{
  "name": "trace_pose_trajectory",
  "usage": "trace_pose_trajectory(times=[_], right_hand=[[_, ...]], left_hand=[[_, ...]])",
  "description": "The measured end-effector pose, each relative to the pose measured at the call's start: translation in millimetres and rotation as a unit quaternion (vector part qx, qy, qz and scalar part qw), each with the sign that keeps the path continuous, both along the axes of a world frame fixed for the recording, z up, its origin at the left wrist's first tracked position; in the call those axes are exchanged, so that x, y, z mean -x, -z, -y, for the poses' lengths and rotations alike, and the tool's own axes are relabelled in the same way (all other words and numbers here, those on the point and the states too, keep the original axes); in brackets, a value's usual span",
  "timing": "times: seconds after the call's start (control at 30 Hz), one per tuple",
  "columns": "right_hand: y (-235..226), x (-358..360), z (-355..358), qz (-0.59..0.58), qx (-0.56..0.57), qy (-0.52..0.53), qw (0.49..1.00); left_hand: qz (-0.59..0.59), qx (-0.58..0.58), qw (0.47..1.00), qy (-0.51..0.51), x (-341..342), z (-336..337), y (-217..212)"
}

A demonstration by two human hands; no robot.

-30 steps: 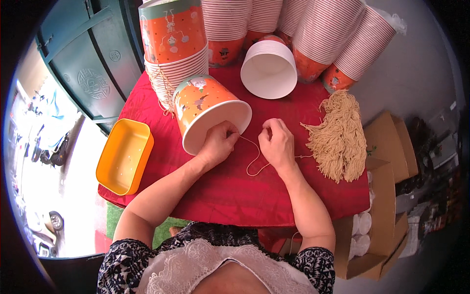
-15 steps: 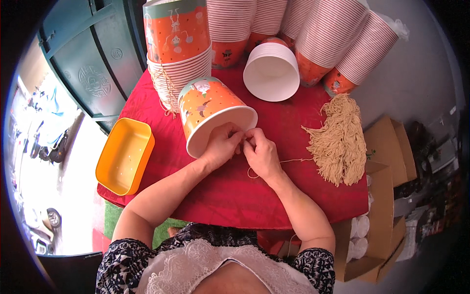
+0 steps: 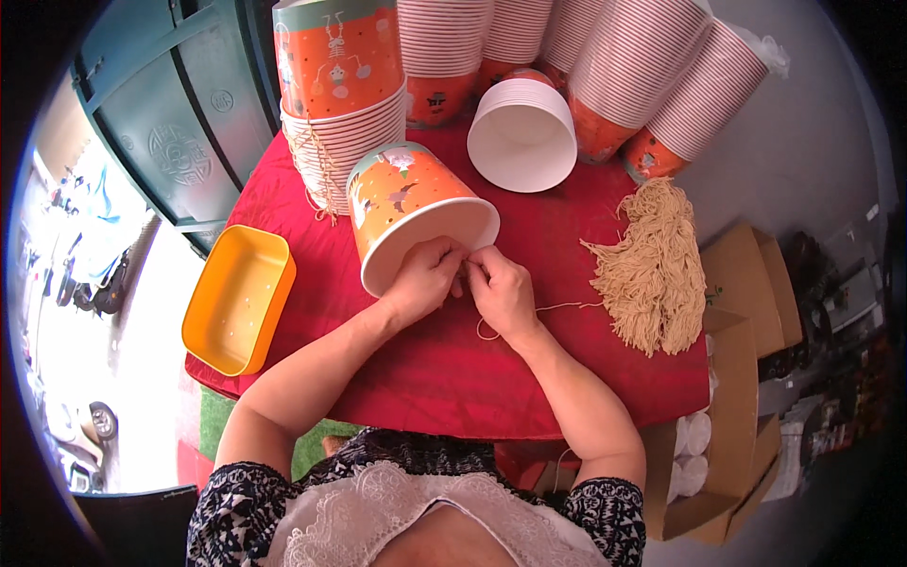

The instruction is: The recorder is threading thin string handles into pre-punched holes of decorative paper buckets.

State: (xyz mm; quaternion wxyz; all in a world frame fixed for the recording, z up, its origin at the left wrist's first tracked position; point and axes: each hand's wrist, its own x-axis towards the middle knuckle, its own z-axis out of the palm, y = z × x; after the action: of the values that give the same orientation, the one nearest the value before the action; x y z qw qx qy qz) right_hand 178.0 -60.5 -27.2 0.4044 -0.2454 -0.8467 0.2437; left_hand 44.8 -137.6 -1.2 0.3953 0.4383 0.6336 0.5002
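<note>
An orange and green printed paper bucket [image 3: 402, 194] lies tipped on its side, its white mouth facing me. My left hand [image 3: 422, 281] is closed at the lower right of the bucket's rim, thumb and fingers pinched together. Against its fingertips, my right hand [image 3: 501, 291] pinches the end of a thin beige string [image 3: 567, 305]. The string loops below the right hand and runs to a bundle of beige yarn strands [image 3: 652, 269] on the right. What lies between the fingertips is mostly hidden.
A red cloth [image 3: 453, 383] covers the table. At left sits a yellow plastic bin [image 3: 241, 302]. Behind stand nested paper buckets [image 3: 345, 151] with string hanging on them, another bucket [image 3: 522, 142] on its side, and several wrapped stacks [image 3: 638, 61]. Cardboard boxes [image 3: 727, 406] flank the right edge.
The bucket has turned and shifted very slightly to the right. Both hands stay together at its rim, with only small finger movements.
</note>
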Motion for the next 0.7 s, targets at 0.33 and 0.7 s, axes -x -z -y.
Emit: trace_pose_trajectory(times=[0.33, 0.7], right_hand=[[5, 0, -5, 0.006, 0.030, -0.014, 0.999], [3, -1, -5, 0.000, 0.070, -0.030, 0.997]], left_hand=[[-0.003, 0.000, 1.000, 0.001, -2, 3, -5], [-0.332, -0.109, 0.936, -0.037, 7, -1, 21]])
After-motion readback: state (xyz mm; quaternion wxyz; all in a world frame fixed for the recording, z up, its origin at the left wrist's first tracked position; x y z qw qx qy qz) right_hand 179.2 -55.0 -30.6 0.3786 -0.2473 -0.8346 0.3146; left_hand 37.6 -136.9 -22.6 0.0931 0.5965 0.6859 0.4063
